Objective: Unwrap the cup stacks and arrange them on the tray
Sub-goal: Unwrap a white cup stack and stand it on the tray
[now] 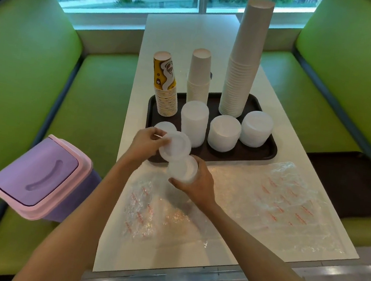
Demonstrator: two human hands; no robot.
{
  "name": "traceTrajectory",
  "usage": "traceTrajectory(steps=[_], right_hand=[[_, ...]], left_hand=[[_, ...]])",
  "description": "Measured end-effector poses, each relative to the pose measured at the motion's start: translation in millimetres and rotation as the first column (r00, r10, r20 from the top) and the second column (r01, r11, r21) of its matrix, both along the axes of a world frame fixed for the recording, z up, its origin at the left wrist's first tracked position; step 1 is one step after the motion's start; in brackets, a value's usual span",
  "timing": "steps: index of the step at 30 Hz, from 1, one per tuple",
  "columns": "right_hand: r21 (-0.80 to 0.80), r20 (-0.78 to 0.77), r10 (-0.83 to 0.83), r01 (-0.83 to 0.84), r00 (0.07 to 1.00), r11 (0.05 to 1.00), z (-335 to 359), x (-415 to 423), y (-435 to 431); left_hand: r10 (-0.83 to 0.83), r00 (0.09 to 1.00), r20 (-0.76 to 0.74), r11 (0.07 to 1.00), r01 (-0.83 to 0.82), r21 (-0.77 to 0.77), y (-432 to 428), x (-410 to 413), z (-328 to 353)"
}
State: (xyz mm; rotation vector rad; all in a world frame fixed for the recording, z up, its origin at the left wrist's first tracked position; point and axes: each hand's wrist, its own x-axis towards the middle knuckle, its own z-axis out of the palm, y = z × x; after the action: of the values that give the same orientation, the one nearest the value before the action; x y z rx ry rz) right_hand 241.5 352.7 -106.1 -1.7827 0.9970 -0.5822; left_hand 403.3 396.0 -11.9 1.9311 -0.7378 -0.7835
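Note:
A dark brown tray (268, 152) holds a yellow printed cup stack (165, 89), a short white cup stack (199, 77), a tall white cup stack (244, 59) and three white lid stacks (193, 120) (224, 133) (257, 128). A low lid pile (164, 125) lies at the tray's front left. My left hand (144, 145) pinches a white lid (175, 147) over the tray's front edge. My right hand (198, 183) grips a short stack of white lids (182, 169) just below it.
Two clear plastic wrappers with red print lie flat on the white table, one at front left (146, 207), one at right (288, 200). A purple bin with a pink rim (37, 176) sits on the green bench to the left. Green benches flank the table.

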Motion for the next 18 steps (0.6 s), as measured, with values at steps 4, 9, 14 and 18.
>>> traceTrajectory(steps=[4,9,14,18], right_hand=[[0.018,0.022,-0.003,0.003,1.0,1.0,-0.4,-2.2,-3.1],[-0.029,-0.016,0.009,-0.01,1.0,1.0,-3.8,0.0,-5.1],[-0.054,-0.024,0.017,-0.018,1.0,0.998,-5.8,0.6,-6.9],[-0.063,-0.031,0.019,-0.021,0.999,0.998,-7.1,1.8,-6.8]], left_hand=[[0.36,0.93,-0.073,0.933,-0.361,-0.003,-13.8,34.7,-14.4],[0.521,0.852,-0.056,0.854,-0.519,0.045,-37.1,56.6,-35.1],[0.502,0.865,0.011,0.86,-0.501,0.092,-64.3,63.0,-47.0],[0.454,0.887,0.085,0.879,-0.462,0.123,-75.2,60.8,-49.6]])
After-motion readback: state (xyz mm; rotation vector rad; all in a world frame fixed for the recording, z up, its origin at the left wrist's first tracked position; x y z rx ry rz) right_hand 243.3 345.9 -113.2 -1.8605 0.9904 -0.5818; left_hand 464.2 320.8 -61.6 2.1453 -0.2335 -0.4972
